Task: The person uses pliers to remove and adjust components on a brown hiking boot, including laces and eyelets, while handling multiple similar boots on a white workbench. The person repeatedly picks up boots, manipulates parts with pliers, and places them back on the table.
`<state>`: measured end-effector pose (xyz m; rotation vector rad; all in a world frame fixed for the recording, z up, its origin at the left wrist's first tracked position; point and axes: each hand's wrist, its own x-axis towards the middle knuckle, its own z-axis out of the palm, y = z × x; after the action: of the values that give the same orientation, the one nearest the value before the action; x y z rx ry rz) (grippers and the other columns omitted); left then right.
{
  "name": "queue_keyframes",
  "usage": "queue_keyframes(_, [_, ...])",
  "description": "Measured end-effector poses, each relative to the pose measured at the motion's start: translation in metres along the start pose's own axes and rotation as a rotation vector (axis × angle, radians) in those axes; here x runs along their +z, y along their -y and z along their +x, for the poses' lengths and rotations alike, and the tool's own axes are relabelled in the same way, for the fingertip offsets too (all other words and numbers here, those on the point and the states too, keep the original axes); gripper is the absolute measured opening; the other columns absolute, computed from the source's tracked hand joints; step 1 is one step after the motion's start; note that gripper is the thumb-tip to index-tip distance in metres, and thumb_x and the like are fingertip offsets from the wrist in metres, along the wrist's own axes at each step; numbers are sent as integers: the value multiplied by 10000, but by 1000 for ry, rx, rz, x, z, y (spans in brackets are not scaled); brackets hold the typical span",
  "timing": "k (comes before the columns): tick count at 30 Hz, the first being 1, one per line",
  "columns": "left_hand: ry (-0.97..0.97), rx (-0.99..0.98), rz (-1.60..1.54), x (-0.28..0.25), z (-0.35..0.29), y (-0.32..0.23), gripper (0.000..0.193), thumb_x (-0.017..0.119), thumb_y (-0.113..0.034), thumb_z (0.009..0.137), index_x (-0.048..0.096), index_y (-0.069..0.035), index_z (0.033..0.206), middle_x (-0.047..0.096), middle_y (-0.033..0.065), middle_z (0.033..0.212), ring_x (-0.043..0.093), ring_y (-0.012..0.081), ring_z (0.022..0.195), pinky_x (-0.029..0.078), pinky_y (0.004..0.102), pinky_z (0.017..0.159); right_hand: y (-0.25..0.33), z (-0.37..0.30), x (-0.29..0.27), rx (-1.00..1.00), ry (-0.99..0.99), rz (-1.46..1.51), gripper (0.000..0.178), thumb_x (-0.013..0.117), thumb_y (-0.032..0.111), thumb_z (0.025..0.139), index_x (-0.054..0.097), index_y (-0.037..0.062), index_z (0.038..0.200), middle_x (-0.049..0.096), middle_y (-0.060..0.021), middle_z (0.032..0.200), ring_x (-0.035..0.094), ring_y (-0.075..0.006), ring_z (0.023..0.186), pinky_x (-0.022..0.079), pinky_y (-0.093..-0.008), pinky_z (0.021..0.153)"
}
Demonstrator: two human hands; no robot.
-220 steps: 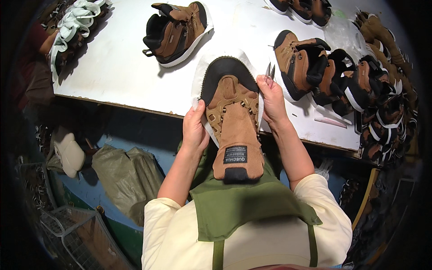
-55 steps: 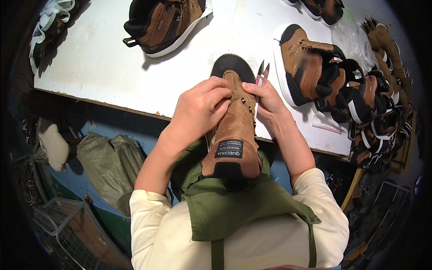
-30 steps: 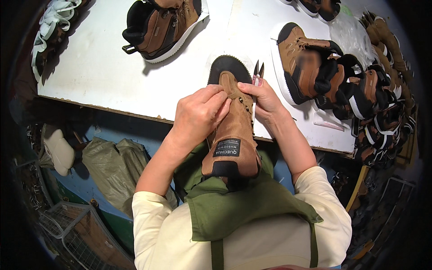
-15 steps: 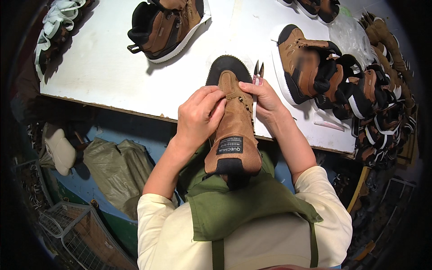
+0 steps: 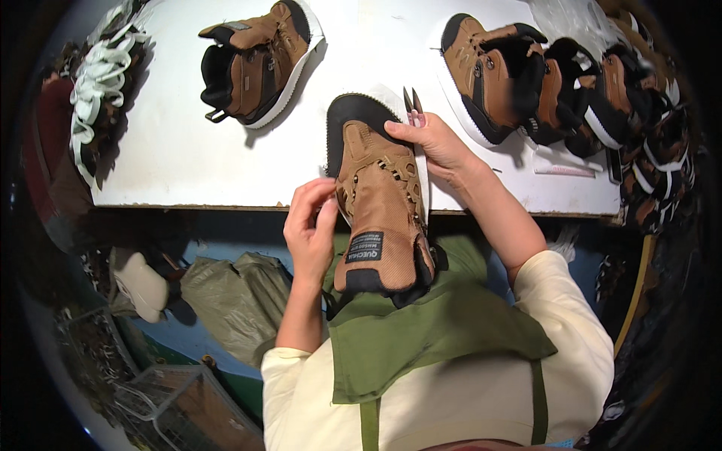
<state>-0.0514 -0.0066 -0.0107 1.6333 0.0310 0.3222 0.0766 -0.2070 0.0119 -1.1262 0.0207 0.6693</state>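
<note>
A brown and black hiking boot upper (image 5: pixel 382 203) lies with its toe away from me over the table's front edge, its tongue toward my apron. My right hand (image 5: pixel 444 150) grips the boot's right side, thumb pressed on the black toe cap. The same hand also keeps a pair of thread snips (image 5: pixel 413 105), blades pointing away past the boot. At the boot's left edge, beside the eyelets, my left hand (image 5: pixel 310 222) has its fingers curled and drawn together. Whatever those fingertips pinch is too small to make out.
Another brown boot (image 5: pixel 252 68) stands at the far left of the white table (image 5: pixel 188 177). More boots (image 5: pixel 489 75) crowd the right side, with a clear plastic bag (image 5: pixel 575 26) behind. Shoe parts with white strips (image 5: pixel 101 98) line the left edge. A wire basket (image 5: pixel 177 406) sits below left.
The boot has turned to show more of its laced front. My left hand has moved from the tongue's top to the boot's left edge. The right hand keeps its grip.
</note>
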Motion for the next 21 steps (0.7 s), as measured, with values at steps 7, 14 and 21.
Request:
queue_keyframes(7, [167, 271, -162, -15, -54, -31, 907, 819, -533, 629, 477, 5, 1274, 426, 240, 1316, 476, 356, 1210, 434, 455, 988, 0, 3, -2, -82, 57, 22, 257, 688, 133, 856, 600, -69, 989, 663, -127, 935, 661, -158, 824, 546, -264, 769])
queue_keyframes(14, [-13, 315, 235, -1, -56, -42, 443, 743, -35, 764, 558, 13, 1164, 572, 245, 1222, 583, 328, 1116, 464, 419, 962, 6, 2, 13, -147, 43, 54, 335, 704, 207, 858, 591, -78, 994, 651, -114, 923, 643, -158, 814, 524, -277, 784])
queue_keyframes(21, [-170, 407, 55, 1, -55, -29, 316, 601, -29, 886, 530, 28, 1188, 569, 266, 1224, 573, 338, 1135, 461, 446, 982, 18, -37, 22, -272, -89, -400, 345, 681, 321, 886, 615, 10, 1020, 531, 35, 827, 416, -23, 693, 331, -179, 607])
